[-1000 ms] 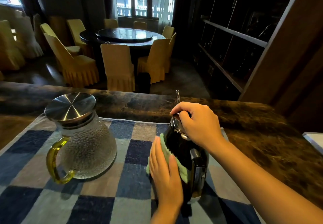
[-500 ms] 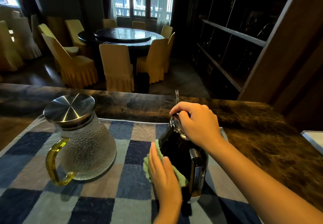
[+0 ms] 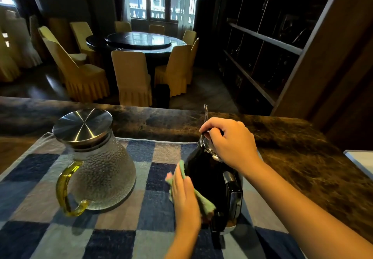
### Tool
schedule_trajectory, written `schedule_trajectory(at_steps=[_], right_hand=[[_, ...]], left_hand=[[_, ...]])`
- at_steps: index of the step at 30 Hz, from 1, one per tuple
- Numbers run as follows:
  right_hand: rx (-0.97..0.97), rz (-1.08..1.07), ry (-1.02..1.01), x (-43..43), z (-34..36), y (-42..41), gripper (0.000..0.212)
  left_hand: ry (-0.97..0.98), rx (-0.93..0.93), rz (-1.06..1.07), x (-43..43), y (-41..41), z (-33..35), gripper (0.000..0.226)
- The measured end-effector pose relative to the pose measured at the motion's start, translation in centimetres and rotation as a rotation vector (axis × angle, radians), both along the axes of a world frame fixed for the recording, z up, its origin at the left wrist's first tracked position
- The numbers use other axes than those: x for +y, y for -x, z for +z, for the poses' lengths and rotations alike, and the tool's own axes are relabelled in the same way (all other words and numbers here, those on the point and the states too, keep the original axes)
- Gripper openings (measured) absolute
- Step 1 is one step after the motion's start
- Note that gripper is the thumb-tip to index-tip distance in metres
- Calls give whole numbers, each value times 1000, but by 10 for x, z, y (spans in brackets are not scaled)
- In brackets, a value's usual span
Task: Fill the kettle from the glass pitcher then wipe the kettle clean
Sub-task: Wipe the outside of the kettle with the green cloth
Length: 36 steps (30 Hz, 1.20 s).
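- Black kettle (image 3: 210,180) upright on the checked blue cloth (image 3: 121,238), toward the cloth's right edge, chrome-trimmed handle (image 3: 234,196) facing the near edge.
- Left hand (image 3: 184,196) flat against the kettle's left flank, fingers straight and close together, pressing a green rag (image 3: 203,202) onto the dark wall; rag ends showing above the fingertips and below the palm.
- Right hand (image 3: 228,141) on top of the kettle, fingers curled down over the lid (image 3: 205,143), steadying it; a thin clear tube (image 3: 205,112) sticking up just beyond the knuckles.
- Glass pitcher (image 3: 99,169) upright toward the cloth's far left corner, well apart from the kettle, steel lid (image 3: 82,126) on, yellow-green handle (image 3: 65,188) turned to the near left.
- Water level in the pitcher: cannot tell through the dimpled glass.
- Cloth spread on a dark marble counter (image 3: 292,157), bare stone along the far edge and to the right.
- Beyond the counter, a round dining table (image 3: 139,40) ringed by yellow-covered chairs (image 3: 131,77); dark shelving (image 3: 272,36) at right.
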State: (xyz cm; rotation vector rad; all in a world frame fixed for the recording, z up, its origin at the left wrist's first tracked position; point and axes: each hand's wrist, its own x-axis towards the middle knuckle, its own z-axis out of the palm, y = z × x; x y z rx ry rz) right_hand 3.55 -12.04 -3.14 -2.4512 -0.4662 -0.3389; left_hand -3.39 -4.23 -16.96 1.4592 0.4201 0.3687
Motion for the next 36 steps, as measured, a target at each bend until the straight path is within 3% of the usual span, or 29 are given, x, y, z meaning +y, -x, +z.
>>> schedule_trajectory(at_steps=[2, 4, 6, 9, 13, 16, 20, 22, 27, 30, 32, 34, 36], right_hand=[[1, -5, 6, 0, 0, 0, 30], [-11, 3, -6, 0, -1, 0, 30], [-33, 9, -12, 0, -2, -1, 28], [-41, 8, -23, 0, -3, 0, 26], [-35, 10, -43, 0, -2, 0, 26], [-31, 0, -53, -2, -3, 1, 25], [-65, 8, -56, -1, -4, 1, 26], [-90, 12, -65, -1, -6, 0, 24], [-135, 3, -78, -2, -9, -4, 20], [-126, 12, -61, -2, -7, -4, 18], [-117, 13, -52, -2, -8, -3, 17], [-117, 7, -55, -2, -9, -4, 17], [-120, -5, -68, -2, -10, -5, 18]], left_hand=[[-79, -8, -55, -17, 14, 19, 44], [-210, -152, -89, -26, 13, 47, 48], [-208, -246, -87, -18, -13, 59, 52], [-78, -53, -121, 18, -61, 52, 58], [75, 40, -81, 28, -49, 19, 31], [24, -22, -1, 2, -1, 12, 41], [-65, -252, -90, -20, 1, 52, 63], [-58, -307, -123, -7, -26, 66, 51], [139, -105, -442, 40, -86, 46, 52], [310, 19, -412, 44, -83, 13, 42], [150, -6, -315, 39, -62, -4, 39], [-25, -167, -186, 24, -33, -3, 48], [-37, -311, -201, 8, -15, 19, 60]])
